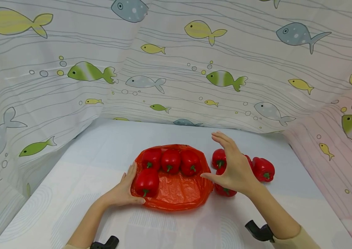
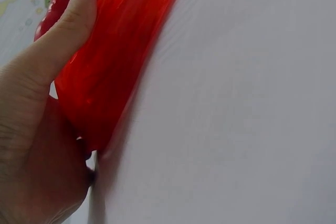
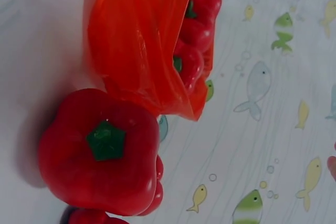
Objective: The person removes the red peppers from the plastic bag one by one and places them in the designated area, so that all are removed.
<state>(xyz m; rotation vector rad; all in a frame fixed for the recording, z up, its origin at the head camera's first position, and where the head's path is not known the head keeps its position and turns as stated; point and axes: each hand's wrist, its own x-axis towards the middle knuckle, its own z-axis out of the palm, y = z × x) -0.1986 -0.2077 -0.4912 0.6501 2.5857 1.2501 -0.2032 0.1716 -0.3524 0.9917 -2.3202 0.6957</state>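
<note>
An orange-red plastic bag (image 1: pixel 176 189) lies with its mouth spread wide and rim rolled. Several red bell peppers (image 1: pixel 147 182) with green stems line its back and left side. My left hand (image 1: pixel 123 191) rests against the bag's left side, fingers along the rim and thumb at the front; the left wrist view shows the thumb (image 2: pixel 68 27) touching the plastic. Over the loose peppers right of the bag hovers my right hand (image 1: pixel 238 169), thumb and fingers spread, holding nothing. It partly hides those peppers. One loose pepper (image 3: pixel 100 153) sits close beside the bag in the right wrist view.
Another loose pepper (image 1: pixel 263 169) is the farthest right of the group. Everything stands on a pale patterned tabletop (image 1: pixel 176 230). Fish-printed curtains (image 1: pixel 176 69) hang behind the table and along both sides. Each wrist carries a black camera mount (image 1: pixel 259 231).
</note>
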